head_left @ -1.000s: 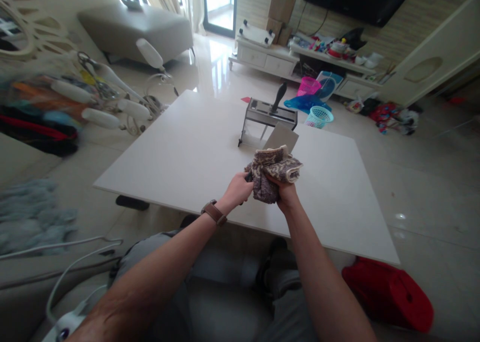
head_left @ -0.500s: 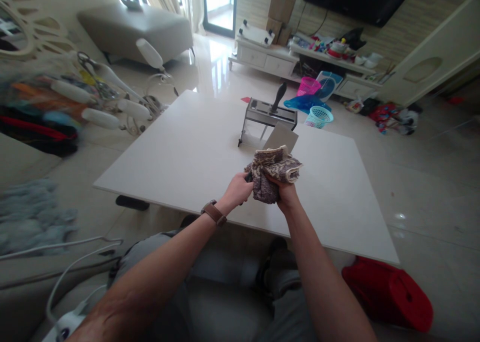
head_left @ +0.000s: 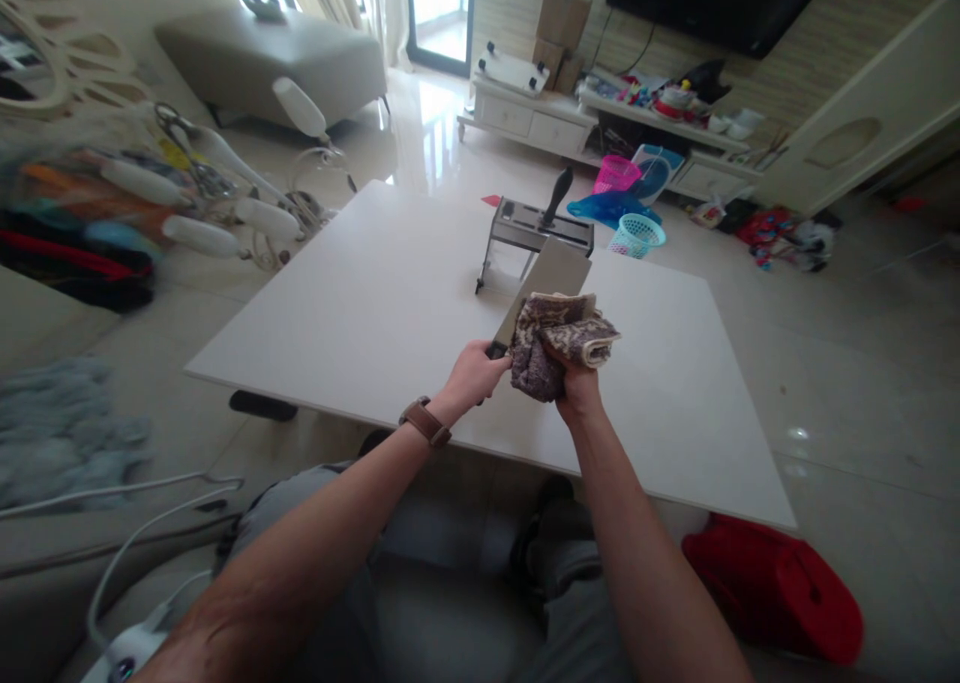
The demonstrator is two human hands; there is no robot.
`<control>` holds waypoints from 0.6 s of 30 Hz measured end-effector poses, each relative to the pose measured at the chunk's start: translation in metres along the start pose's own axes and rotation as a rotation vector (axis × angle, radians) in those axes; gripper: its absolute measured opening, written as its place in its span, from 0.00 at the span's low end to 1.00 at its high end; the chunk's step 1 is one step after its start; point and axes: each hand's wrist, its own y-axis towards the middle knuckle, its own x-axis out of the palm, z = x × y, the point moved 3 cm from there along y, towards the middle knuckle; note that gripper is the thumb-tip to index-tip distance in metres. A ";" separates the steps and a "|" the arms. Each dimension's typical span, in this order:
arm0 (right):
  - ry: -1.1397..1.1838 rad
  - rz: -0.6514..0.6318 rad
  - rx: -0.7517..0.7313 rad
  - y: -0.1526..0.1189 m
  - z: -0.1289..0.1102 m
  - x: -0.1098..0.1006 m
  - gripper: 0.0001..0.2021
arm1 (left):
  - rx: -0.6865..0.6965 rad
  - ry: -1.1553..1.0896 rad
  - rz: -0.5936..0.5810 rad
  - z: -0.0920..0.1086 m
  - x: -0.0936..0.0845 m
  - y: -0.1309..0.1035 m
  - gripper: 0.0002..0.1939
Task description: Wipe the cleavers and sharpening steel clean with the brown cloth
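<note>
My left hand (head_left: 475, 371) is closed around the dark handle of a cleaver (head_left: 553, 268). Its broad grey blade points away and to the right, above the white table (head_left: 337, 293). In my right hand (head_left: 580, 393) is a bunched brown-and-cream patterned towel (head_left: 559, 348). The towel lies against the lower right side of the blade, near the handle, and covers part of it. Most of the right fingers are hidden beneath the cloth. Just behind the blade tip stands a metal frame device (head_left: 536, 225) with an upright black handle, on the table.
A light-blue basket (head_left: 637, 235), a pink basket (head_left: 616, 173) and a blue plastic item stand past the table's far edge. On the right floor sits a red object (head_left: 780, 583). White lamp arms (head_left: 262, 218) reach near the table's left side.
The towel has shifted right along the blade, away from the left hand, and more of the blade near the handle shows. The left hand has moved slightly left.
</note>
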 end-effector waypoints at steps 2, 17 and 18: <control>-0.021 -0.035 0.077 -0.002 0.004 0.002 0.34 | 0.005 0.023 -0.021 -0.002 0.002 0.000 0.08; 0.080 -0.001 -0.169 -0.001 -0.019 0.003 0.33 | 0.001 -0.116 -0.082 0.003 -0.001 -0.002 0.12; 0.089 0.048 -0.177 0.001 -0.021 0.000 0.33 | -0.006 -0.116 -0.078 0.002 -0.002 -0.002 0.12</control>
